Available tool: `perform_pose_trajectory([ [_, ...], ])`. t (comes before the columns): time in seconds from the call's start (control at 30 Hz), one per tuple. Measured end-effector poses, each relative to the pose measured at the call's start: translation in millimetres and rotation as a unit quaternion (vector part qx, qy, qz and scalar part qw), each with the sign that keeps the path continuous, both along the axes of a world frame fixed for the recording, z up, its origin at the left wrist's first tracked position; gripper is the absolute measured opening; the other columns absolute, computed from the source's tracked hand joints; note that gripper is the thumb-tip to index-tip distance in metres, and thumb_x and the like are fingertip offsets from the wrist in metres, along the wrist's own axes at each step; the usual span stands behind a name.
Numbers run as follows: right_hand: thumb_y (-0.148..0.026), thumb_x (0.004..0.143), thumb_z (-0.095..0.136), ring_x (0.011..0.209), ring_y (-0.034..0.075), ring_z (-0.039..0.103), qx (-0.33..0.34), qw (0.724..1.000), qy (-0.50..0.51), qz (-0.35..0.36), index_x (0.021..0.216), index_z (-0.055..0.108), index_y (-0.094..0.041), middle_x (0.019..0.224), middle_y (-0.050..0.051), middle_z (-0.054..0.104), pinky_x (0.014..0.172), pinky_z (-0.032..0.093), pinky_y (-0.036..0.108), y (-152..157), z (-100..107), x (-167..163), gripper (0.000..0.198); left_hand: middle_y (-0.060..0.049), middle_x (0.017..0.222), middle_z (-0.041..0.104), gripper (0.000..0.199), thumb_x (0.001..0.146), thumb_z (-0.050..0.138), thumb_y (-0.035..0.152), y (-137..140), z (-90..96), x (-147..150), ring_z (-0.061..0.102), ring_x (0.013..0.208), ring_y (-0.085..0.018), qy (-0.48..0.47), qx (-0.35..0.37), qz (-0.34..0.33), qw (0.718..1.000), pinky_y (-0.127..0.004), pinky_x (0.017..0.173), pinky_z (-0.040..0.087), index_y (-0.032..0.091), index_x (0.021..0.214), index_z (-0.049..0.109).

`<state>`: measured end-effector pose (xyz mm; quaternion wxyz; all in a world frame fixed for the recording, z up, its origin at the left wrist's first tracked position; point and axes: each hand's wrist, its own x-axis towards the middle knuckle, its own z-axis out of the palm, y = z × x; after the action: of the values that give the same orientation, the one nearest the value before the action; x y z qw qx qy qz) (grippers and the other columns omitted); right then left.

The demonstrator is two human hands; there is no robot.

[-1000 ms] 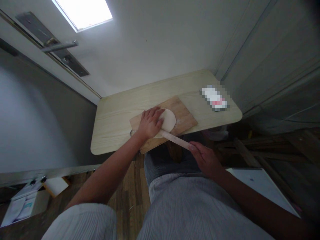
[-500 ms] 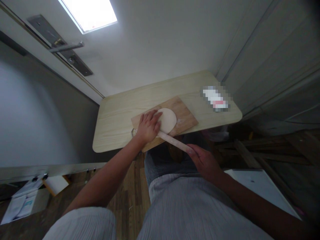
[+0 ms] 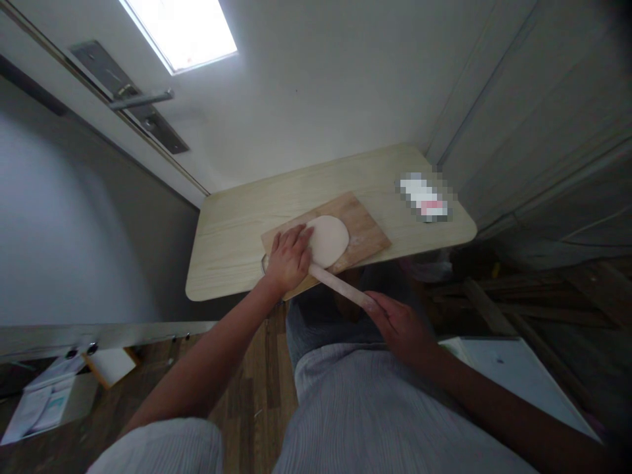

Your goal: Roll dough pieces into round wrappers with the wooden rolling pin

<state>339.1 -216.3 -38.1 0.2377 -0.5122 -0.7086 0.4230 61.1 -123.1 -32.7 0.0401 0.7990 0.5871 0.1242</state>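
Note:
A flat round of pale dough (image 3: 330, 242) lies on a wooden cutting board (image 3: 366, 227) near the table's front edge. My left hand (image 3: 288, 259) rests over the dough's left side and the board, palm down, its fingers stretched out with the fingertips at the dough. My right hand (image 3: 395, 321), in front of the table, is closed around the near end of a slim, floury rolling pin (image 3: 342, 285). The pin slants up to the left, and its far end reaches the side of my left hand. Whether that end goes under the palm is hidden.
The pale wooden table (image 3: 237, 224) stands against a white door with a metal handle (image 3: 141, 100). A blurred-out white object (image 3: 423, 197) lies at the table's right. A white panel (image 3: 526, 378) is low on the right, and papers (image 3: 47, 408) are at lower left.
My left hand has slid slightly left and toward me, uncovering more of the dough. The rolling pin and my right hand have shifted a little left and down. The view has tilted slightly.

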Motion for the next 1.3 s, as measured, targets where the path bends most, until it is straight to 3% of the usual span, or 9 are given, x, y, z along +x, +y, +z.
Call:
perform_pose_trajectory([
  [0.67,-0.051,0.101,0.038,0.084,0.022,0.067,-0.045,0.997,0.025,0.049,0.114,0.068,-0.019,0.094,0.008,0.073,0.077,0.049,0.035,-16,-3,-14,0.046,-0.016,0.157,0.04,0.057,0.103,0.022,0.035,-49,-13.1,-15,0.03,0.148,-0.027,-0.049,0.008,0.062,0.997,-0.053,0.122,0.02,0.013,0.155,0.028],
  [0.87,-0.055,0.098,0.044,0.066,0.017,0.058,-0.087,0.992,0.074,0.051,0.113,0.071,-0.017,0.08,0.004,0.069,0.059,0.042,0.028,-2,5,-10,0.049,-0.012,0.153,0.046,0.054,0.104,0.024,0.04,-59,-19.2,-10,0.037,0.144,-0.025,-0.123,0.053,0.126,0.983,-0.052,0.12,0.028,0.021,0.152,0.036],
  [1.03,-0.057,0.095,0.048,0.055,0.014,0.051,-0.127,0.987,0.097,0.002,0.114,0.071,-0.018,0.066,0.0,0.061,0.05,0.037,0.026,8,8,6,0.049,-0.011,0.139,0.06,0.048,0.104,0.029,0.043,-55,-22.7,-11,0.051,0.133,-0.023,-0.222,0.103,0.185,0.952,-0.046,0.114,0.039,0.021,0.137,0.055],
  [1.13,-0.058,0.094,0.048,0.049,0.014,0.046,-0.138,0.985,0.095,-0.044,0.117,0.069,-0.017,0.056,-0.003,0.052,0.045,0.034,0.026,15,3,15,0.051,-0.01,0.136,0.062,0.045,0.102,0.036,0.046,-53,-25.2,-11,0.052,0.132,-0.025,-0.206,0.107,0.195,0.953,-0.05,0.114,0.04,0.021,0.13,0.061],
  [1.3,-0.06,0.093,0.05,0.05,0.014,0.047,-0.135,0.982,0.11,-0.073,0.12,0.067,-0.017,0.056,-0.004,0.049,0.045,0.036,0.026,29,-4,22,0.054,-0.011,0.147,0.054,0.044,0.1,0.043,0.043,-58,-27.7,-1,0.04,0.143,-0.028,-0.152,0.099,0.2,0.963,-0.055,0.117,0.034,0.024,0.138,0.054],
])
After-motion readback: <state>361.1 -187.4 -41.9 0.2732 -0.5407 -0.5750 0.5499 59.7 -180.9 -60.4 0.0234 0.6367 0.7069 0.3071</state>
